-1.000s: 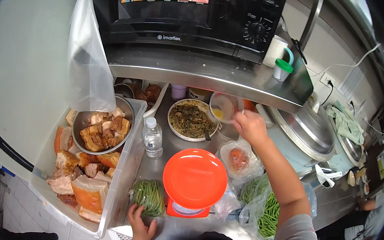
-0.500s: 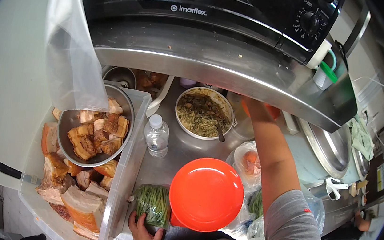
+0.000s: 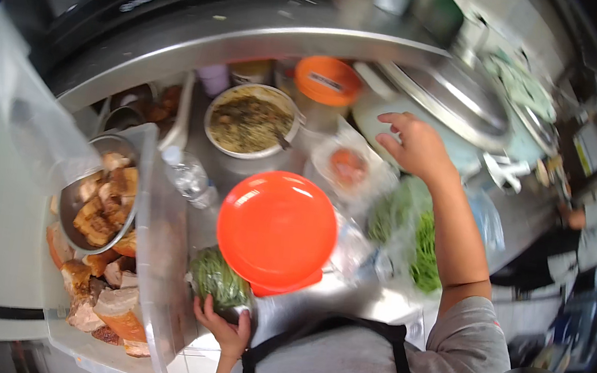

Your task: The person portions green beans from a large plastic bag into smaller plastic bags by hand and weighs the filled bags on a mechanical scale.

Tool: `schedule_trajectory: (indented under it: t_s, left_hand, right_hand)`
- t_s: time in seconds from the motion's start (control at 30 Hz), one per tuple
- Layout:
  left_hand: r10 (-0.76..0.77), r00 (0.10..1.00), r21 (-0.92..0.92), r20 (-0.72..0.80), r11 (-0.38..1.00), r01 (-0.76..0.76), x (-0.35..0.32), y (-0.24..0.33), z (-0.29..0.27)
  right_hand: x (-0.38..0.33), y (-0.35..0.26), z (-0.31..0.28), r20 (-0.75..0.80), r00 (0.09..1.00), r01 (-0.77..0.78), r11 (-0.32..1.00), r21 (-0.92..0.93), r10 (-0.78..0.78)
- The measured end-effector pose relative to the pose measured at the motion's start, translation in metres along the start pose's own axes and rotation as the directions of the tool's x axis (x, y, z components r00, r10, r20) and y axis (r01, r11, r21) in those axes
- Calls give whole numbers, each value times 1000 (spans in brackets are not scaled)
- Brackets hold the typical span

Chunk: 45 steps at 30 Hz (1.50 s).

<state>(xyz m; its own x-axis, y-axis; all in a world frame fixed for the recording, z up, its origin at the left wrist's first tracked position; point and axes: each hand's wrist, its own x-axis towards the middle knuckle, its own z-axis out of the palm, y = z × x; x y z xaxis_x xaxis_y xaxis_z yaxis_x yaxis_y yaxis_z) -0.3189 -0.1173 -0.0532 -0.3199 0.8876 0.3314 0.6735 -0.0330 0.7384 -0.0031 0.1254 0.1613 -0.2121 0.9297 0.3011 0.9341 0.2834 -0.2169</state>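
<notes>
My right hand [image 3: 415, 147] is raised over the right side of the counter, fingers stretched and apart, holding nothing. Beside it stands a tub with an orange lid [image 3: 327, 79]; below are a clear bag with something orange-red inside [image 3: 347, 165] and bags of green vegetables [image 3: 421, 237]. At the counter's front edge, my left hand [image 3: 223, 333] rests its spread fingers against a clear bag of green beans [image 3: 220, 278]. A stack of red plates [image 3: 277, 230] sits beside that bag, partly over it.
On the left, a clear plastic bin [image 3: 157, 266] holds large pork pieces, with a steel bowl [image 3: 114, 241] of cut pork on top. A water bottle [image 3: 189, 176] and a white bowl of cooked food [image 3: 246, 152] stand mid-counter. A steel shelf [image 3: 256, 39] overhangs the back. Metal lids [image 3: 462, 106] lie at right.
My right hand has come out from under the shelf, empty, and the orange-lidded tub now shows fully. The view has swung right. My left hand stays at the green beans.
</notes>
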Motion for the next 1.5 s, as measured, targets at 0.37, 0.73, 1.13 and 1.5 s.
schedule_trajectory:
  t_s: [0.37,0.73,1.13,1.5]
  left_hand:
    - [375,925,-79,-60,922,-378,5,44,-7]
    - [667,692,-405,275,733,-546,26,195,75]
    - [348,723,163,597,830,-534,28,181,157]
    - [254,765,149,592,899,-413,20,165,164]
  right_hand:
    - [-238,93,-50,-79,830,-471,770,430,552]
    - [-258,96,35,-1,941,-338,938,80,339]
    - [-263,227,-76,-413,569,-222,616,756,712]
    - [-320,286,60,-170,623,-759,643,102,763]
